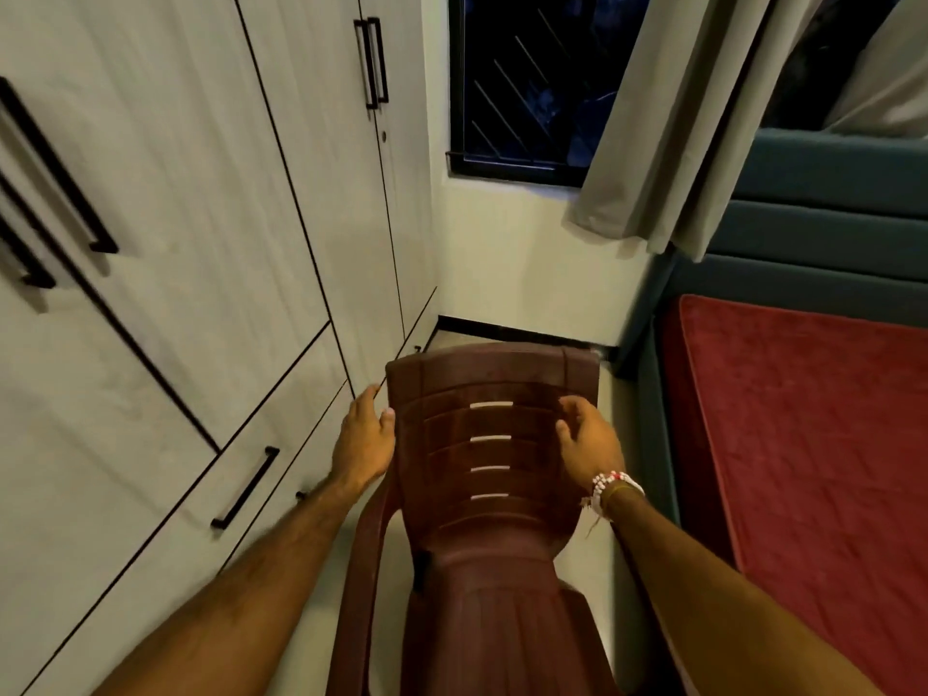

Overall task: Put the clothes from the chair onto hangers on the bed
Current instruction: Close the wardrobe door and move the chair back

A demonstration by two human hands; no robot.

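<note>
Left grip lies open-fingered against the left edge of the chair backrest, thumb touching it. Right grip is loosely curled, holding nothing, over the backrest's right side, near the bed.

one chair, one bed, maybe two curtains
</note>
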